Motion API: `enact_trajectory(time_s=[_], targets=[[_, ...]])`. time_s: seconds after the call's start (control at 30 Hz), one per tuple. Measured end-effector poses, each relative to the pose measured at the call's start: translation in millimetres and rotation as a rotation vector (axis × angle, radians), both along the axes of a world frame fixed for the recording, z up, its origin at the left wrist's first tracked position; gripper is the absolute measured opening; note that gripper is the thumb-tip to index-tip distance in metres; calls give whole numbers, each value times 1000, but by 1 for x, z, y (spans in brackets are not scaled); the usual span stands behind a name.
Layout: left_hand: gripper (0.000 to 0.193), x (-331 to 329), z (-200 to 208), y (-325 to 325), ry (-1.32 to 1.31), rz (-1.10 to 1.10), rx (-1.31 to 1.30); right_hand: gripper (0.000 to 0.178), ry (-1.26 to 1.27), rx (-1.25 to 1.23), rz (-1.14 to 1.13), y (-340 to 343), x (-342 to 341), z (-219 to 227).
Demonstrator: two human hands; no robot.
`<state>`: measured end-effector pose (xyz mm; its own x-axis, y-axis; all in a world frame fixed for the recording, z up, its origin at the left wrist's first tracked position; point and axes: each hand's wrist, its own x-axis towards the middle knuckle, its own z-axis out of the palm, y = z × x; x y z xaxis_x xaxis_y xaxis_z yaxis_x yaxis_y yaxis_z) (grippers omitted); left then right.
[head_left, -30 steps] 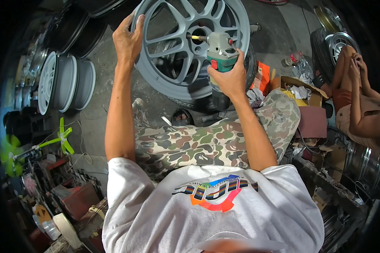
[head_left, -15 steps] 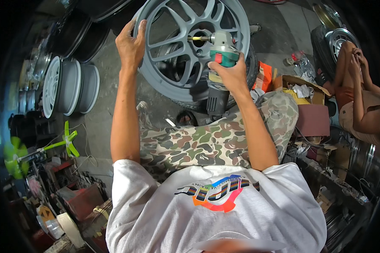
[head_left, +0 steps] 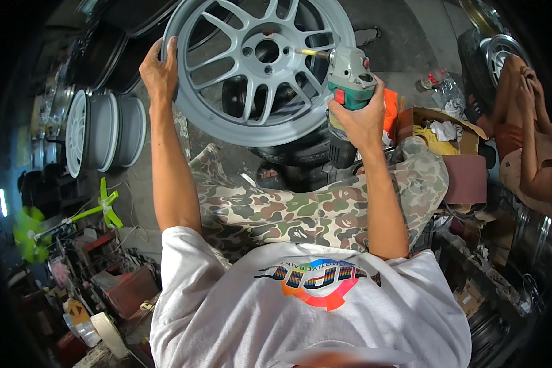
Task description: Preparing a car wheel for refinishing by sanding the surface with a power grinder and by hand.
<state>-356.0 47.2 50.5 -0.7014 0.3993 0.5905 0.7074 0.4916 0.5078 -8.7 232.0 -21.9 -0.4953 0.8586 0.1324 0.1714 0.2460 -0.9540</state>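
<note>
My left hand (head_left: pixel 159 67) is wrapped round the left edge of a grey alloy wheel rim (head_left: pixel 251 64) and holds it tilted up, its spoked face toward me. In my right hand (head_left: pixel 365 116) is a green, grey and black power grinder (head_left: pixel 351 78), gripped round its body with the thumb by a red switch. A thin yellowish bit (head_left: pixel 313 53) sticks out of the tool's head toward the left. Its tip lies over the right side of the wheel's hub, near a bolt hole; whether it touches cannot be made out. The wheel stands over a black tire (head_left: pixel 300 158).
Grey wheels (head_left: pixel 107 130) stand at left, near a blurred green fan (head_left: pixel 30 236). An open cardboard box (head_left: pixel 414 118) with rags sits at right, beside an orange bag (head_left: pixel 391 113). Another person (head_left: pixel 521 147) sits at far right. Cluttered tools and a red box (head_left: pixel 127 291) lie lower left.
The grinder has moved right and slightly down, and its bit has left the hub's centre hole. My left hand and the wheel have shifted left, with the hub face turned more toward me.
</note>
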Motion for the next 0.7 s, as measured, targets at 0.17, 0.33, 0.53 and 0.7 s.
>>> enact_trajectory(time_s=[0.17,0.33,0.53,0.7], targets=[[39,-1,11,-6,35,-3,-83,89,-46,17,-9,2,-2,1],[36,14,14,-6,25,-10,-71,87,-44,60,32,2,-11,-1],[32,28,13,-1,15,-82,28,87,-96,60,56,3,-21,-8],[31,34,12,0,90,-107,43,88,-139,117,74,-4,-33,-12]])
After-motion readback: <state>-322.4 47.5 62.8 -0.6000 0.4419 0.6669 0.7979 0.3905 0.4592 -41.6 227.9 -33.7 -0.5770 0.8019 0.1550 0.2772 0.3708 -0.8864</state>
